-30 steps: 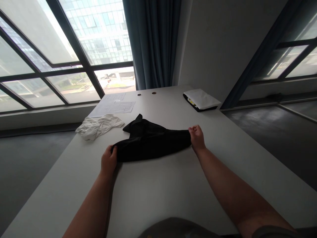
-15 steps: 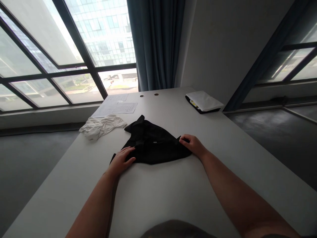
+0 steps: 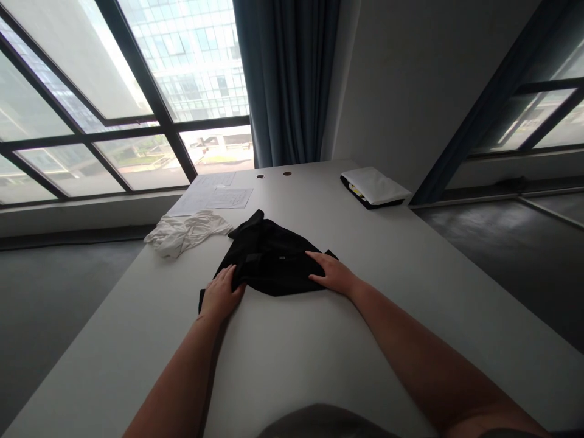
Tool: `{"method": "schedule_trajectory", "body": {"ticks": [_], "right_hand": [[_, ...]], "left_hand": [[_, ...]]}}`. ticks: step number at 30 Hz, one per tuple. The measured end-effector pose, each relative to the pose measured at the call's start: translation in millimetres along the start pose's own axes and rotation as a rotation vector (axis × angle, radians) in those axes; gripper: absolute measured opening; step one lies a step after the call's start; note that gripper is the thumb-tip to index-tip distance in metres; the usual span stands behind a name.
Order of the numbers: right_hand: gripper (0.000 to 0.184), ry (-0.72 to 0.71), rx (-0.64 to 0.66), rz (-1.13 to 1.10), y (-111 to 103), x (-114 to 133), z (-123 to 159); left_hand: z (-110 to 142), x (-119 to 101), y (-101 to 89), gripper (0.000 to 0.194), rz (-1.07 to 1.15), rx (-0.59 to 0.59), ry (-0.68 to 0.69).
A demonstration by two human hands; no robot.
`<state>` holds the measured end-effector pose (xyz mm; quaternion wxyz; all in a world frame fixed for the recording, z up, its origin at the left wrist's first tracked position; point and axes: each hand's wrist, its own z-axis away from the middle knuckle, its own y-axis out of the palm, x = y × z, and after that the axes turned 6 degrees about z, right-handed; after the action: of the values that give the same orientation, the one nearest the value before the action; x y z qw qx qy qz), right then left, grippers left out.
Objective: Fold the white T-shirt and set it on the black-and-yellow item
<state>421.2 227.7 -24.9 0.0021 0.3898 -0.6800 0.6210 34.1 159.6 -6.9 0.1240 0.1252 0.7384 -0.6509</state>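
Note:
A black garment (image 3: 269, 255) lies bunched on the white table (image 3: 319, 340), in the middle. My left hand (image 3: 221, 295) rests flat on its near left edge, fingers spread. On the garment's near right side lies my right hand (image 3: 333, 274), palm down with the fingers pointing left over the cloth. Neither hand has the cloth gripped; both press on it.
A crumpled white garment (image 3: 185, 231) lies to the left of the black one. Sheets of paper (image 3: 214, 196) lie behind it near the window. A white-covered black folder (image 3: 374, 185) sits at the far right of the table. A curtain hangs behind.
Both hands let go of the stretched black garment's ends and moved inward to lie flat on it. The garment went from a long strip to a more compact folded heap.

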Motion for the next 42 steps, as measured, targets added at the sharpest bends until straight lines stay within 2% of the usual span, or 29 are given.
{"method": "schedule_trajectory", "body": {"ticks": [7,13,20,24,27,30,32,34,37,39,42], "right_hand": [[0.062,0.061,-0.018,0.063,2,-12,0],[0.057,0.104,-0.063,0.075,1,-22,5],[0.04,0.12,-0.135,0.151,-15,-18,9],[0.022,0.087,-0.062,0.319,-28,7,11],[0.03,0.097,0.03,0.447,-30,33,17],[0.029,0.086,0.183,0.456,-27,52,29],[0.023,0.014,0.296,0.387,-26,56,38],[0.023,-0.063,0.343,0.263,-28,56,45],[0.033,-0.065,0.255,-0.012,-32,48,50],[0.04,0.033,0.146,-0.229,-32,38,49],[0.044,0.275,-0.143,-0.482,-28,18,45]], "left_hand": [[-2,2,3.8,0.064,-0.075,-0.032,-0.152],[1,-4,-6.1,0.074,-0.123,-0.043,-0.287],[6,0,-12.9,0.081,-0.197,0.028,-0.361],[8,-2,-19.2,0.081,-0.209,0.059,-0.401],[9,-7,-33.0,0.077,-0.189,0.097,-0.423],[12,-9,-51.0,0.075,-0.187,0.156,-0.521],[15,-6,-60.3,0.07,-0.212,0.169,-0.572],[17,-3,-64.7,0.06,-0.233,0.155,-0.556],[19,5,-62.3,0.046,-0.218,0.135,-0.47],[18,12,-57.3,0.038,-0.18,0.112,-0.363],[13,22,-49.0,0.028,-0.05,0.045,-0.034]]}}
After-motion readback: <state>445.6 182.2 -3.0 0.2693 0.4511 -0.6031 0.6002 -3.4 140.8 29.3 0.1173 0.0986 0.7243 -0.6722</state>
